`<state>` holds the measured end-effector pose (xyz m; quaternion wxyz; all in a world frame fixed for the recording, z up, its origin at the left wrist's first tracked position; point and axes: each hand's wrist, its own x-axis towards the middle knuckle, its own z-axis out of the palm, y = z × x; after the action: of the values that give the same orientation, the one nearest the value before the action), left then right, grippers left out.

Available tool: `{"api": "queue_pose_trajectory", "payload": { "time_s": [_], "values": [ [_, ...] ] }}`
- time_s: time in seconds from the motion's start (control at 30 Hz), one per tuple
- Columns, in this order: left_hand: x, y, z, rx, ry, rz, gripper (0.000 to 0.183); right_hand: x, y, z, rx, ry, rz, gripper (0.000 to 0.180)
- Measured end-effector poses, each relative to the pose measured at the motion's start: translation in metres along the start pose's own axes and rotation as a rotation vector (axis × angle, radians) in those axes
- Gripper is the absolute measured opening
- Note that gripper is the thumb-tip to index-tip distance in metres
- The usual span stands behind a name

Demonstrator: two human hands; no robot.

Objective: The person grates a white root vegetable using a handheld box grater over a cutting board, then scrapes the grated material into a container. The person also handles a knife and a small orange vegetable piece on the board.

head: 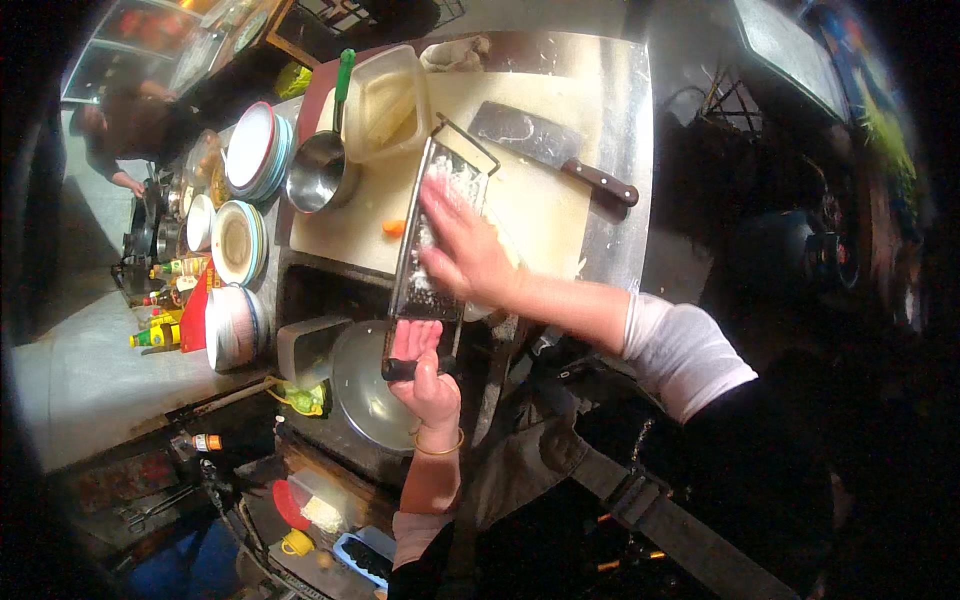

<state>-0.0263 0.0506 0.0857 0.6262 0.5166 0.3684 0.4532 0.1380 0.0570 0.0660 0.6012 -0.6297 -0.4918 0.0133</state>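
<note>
My left hand (426, 375) is closed around the black handle of a long metal grater (429, 292), which slants across a cream cutting board (555, 225). Flat on the grater's upper part lies my right hand (461, 244), somewhat blurred; whether anything is under the palm is hidden. White shreds (450, 171) cover the grating face around its fingers. Right of the grater, a cleaver (525, 135) with a brown riveted handle rests on the board. A small orange piece (393, 228), perhaps carrot, is left of the grater. Behind it stands a clear plastic container (386, 112) holding pale pieces.
A steel saucepan (321, 172) with a green-ended handle stands at the board's left. Further left are stacked plates (259, 150), bowls (234, 322) and several sauce bottles (161, 336). A large metal bowl (371, 390) sits below the board's edge. Another person (127, 127) stands at the far upper left.
</note>
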Motion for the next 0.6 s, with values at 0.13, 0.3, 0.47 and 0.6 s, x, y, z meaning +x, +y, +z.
{"api": "queue_pose_trajectory", "payload": {
  "time_s": [0.13,0.3,0.47,0.6],
  "values": [
    [0.01,0.005,0.007,-0.044,0.047,-0.048,0.047,-0.055,0.01,0.0,0.03,-0.173,-0.188,0.058],
    [0.015,0.01,0.012,-0.024,0.121,-0.098,0.048,-0.047,-0.007,-0.016,-0.05,-0.195,-0.233,0.056],
    [0.012,0.024,0.018,-0.08,0.056,-0.075,0.048,-0.069,0.016,-0.017,-0.073,-0.35,-0.254,0.069],
    [0.008,0.02,0.017,0.027,0.067,-0.053,0.048,-0.053,0.006,-0.02,-0.133,-0.233,-0.034,0.076]
  ]
}}
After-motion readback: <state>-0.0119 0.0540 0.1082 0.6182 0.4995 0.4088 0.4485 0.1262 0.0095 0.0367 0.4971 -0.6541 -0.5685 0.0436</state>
